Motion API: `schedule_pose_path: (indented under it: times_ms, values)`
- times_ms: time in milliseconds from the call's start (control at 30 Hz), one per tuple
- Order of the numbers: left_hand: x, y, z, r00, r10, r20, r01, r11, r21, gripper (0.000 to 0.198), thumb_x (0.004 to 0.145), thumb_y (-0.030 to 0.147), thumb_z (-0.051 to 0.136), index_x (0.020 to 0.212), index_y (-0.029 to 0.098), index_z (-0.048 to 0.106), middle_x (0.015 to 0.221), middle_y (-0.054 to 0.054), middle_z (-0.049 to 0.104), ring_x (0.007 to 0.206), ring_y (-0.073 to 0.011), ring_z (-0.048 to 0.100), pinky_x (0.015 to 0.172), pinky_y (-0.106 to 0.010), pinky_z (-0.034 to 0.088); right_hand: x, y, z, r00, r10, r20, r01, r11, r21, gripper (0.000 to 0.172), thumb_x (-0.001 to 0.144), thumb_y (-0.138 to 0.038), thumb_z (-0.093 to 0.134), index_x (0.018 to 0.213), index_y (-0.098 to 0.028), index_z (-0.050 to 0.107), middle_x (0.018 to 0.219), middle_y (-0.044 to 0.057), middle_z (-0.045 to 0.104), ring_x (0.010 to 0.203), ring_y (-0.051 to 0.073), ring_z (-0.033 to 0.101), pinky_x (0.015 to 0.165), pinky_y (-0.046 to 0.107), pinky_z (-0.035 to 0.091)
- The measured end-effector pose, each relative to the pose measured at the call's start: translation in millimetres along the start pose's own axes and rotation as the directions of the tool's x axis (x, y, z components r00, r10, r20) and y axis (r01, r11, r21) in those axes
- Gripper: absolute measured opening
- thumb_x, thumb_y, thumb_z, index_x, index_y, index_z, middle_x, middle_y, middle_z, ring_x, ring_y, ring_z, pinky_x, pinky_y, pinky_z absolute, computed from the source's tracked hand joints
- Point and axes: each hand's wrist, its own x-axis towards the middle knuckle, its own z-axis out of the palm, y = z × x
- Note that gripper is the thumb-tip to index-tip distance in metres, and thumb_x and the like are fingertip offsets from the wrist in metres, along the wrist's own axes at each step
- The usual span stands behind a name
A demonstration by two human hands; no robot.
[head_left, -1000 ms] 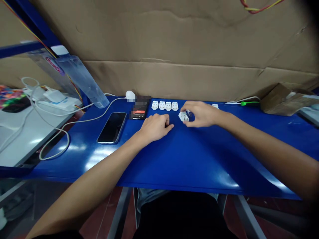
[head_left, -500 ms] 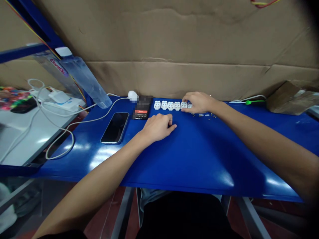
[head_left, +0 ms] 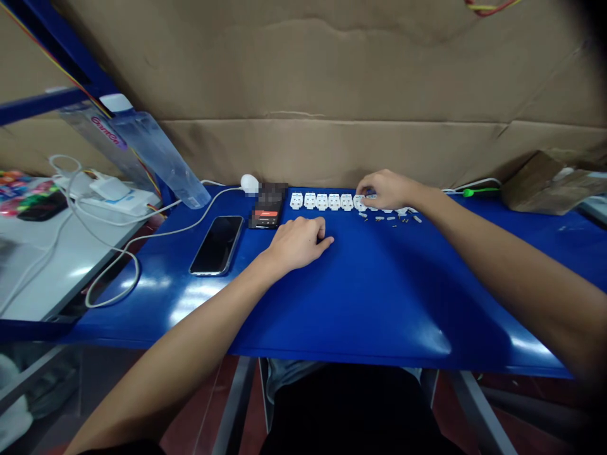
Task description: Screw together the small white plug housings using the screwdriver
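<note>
A row of small white plastic parts (head_left: pixel 322 201), like socket or switch pieces, lies along the back of the blue table. At the row's right side is my right hand (head_left: pixel 389 188), thumb and fingertips bent down round one white plastic part (head_left: pixel 359 203); the hand hides the pieces behind it. Just in front of the row, small white strips (head_left: pixel 391 218) and tiny brass-coloured bits (head_left: pixel 404 220) are scattered. My left hand (head_left: pixel 296 243) rests on the table nearer to me, fingers loosely curled, thumb apart from them, holding nothing.
On the left lie a phone (head_left: pixel 217 245), a second dark phone (head_left: pixel 268 205) with its screen lit, and a looping white cable (head_left: pixel 137 243). A clear bottle (head_left: pixel 159 155) leans by the blue frame. A cardboard box (head_left: pixel 545 186) stands far right, before a cardboard wall (head_left: pixel 332 76).
My right hand has shifted slightly right along the row, uncovering more of the white parts. My left hand stays in place. The view has moved a little.
</note>
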Motion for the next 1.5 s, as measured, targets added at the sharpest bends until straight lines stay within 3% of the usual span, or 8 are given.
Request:
schedule_pose_path:
  times_ms: [267,467,667,733,833,967,1133,1500]
  values:
    - [0.7,-1.8,1.4,1.0,0.004,-0.017,-0.004,1.0,0.015,0.026,0.107,0.049,0.07,0.098,0.025,0.068,0.082,-0.005,0.078,0.075,-0.0256,0.07,0.067,-0.039,0.043,-10.1,-14.3,-17.4,0.989,0.019,-0.149,0.001,0.992,0.129,0.022,0.09,-0.036,0.073,0.102,-0.024,0.086,0.105,0.01,0.089,0.095,0.032,0.081,0.088,0.049,0.062]
    - [-0.1,1.6,-1.2,1.0,0.023,0.005,-0.023,1.0,0.004,0.024,0.106,0.049,0.071,0.103,0.025,0.071,0.093,-0.006,0.082,0.08,-0.0262,0.073,0.066,-0.038,0.043,-57.2,-74.0,-3.7,0.985,-0.161,-0.058,0.171,0.952,0.252,0.011,0.087,-0.028,0.074,0.094,-0.026,0.082,0.096,0.001,0.087,0.082,0.023,0.078,0.079,0.039,0.058]
    - [-2.6,5.7,-4.4,0.998,0.068,0.017,-0.067,0.997,-0.045,0.019,0.106,0.042,0.071,0.107,0.024,0.076,0.096,-0.005,0.082,0.083,-0.0249,0.074,0.073,-0.039,0.051,-89.0,-85.5,4.5,0.965,-0.193,-0.179,0.239,0.928,0.287,0.029,0.097,-0.026,0.063,0.119,-0.023,0.082,0.117,0.008,0.087,0.1,0.026,0.081,0.088,0.041,0.06]
    - [-5.0,7.7,-4.0,0.985,0.174,0.009,-0.171,0.974,-0.146,0.025,0.103,0.038,0.074,0.124,0.024,0.077,0.114,-0.008,0.083,0.097,-0.0265,0.077,0.084,-0.042,0.058,-93.8,-72.3,2.7,0.96,-0.126,-0.249,0.197,0.938,0.284,0.031,0.101,-0.026,0.057,0.121,-0.022,0.081,0.116,0.01,0.086,0.101,0.027,0.081,0.088,0.042,0.06]
    - [-9.7,13.5,-2.3,0.904,0.427,0.018,-0.394,0.849,-0.353,0.073,0.1,0.042,0.084,0.167,0.029,0.057,0.165,-0.013,0.066,0.138,-0.0316,0.069,0.115,-0.048,0.058,-100.1,-56.1,0.6,0.944,-0.008,-0.329,0.118,0.941,0.316,0.027,0.108,-0.034,0.059,0.117,-0.023,0.082,0.115,0.011,0.086,0.1,0.029,0.082,0.089,0.046,0.062]
    - [-11.7,20.0,1.5,0.844,0.531,0.071,-0.469,0.797,-0.381,0.073,0.101,0.038,0.085,0.169,0.035,0.057,0.174,-0.008,0.06,0.16,-0.035,0.053,0.134,-0.057,0.043,-107.0,-51.9,-2.8,0.822,0.041,-0.568,0.114,0.965,0.235,0.029,0.111,-0.048,0.066,0.119,-0.029,0.086,0.124,0.013,0.084,0.111,0.034,0.08,0.1,0.055,0.063]
    - [-6.7,16.1,4.7,0.866,0.496,0.057,-0.451,0.826,-0.338,0.045,0.108,0.028,0.075,0.153,0.032,0.07,0.156,-0.007,0.074,0.144,-0.0304,0.065,0.126,-0.053,0.048,-108.3,-55.4,-2.7,0.666,0.231,-0.709,0.011,0.947,0.32,0.038,0.11,-0.061,0.069,0.106,-0.027,0.088,0.082,0.006,0.079,0.071,0.024,0.071,0.074,0.045,0.06]
    - [-4.5,12.3,7.8,0.903,0.429,-0.01,-0.414,0.864,-0.286,0.031,0.108,0.034,0.081,0.138,0.03,0.077,0.139,-0.005,0.081,0.125,-0.0275,0.07,0.112,-0.045,0.052,-99.3,-64.2,12.2,0.751,0.244,-0.613,-0.003,0.93,0.367,0.037,0.112,-0.055,0.066,0.098,-0.026,0.084,0.083,0.004,0.084,0.072,0.022,0.077,0.077,0.04,0.06]
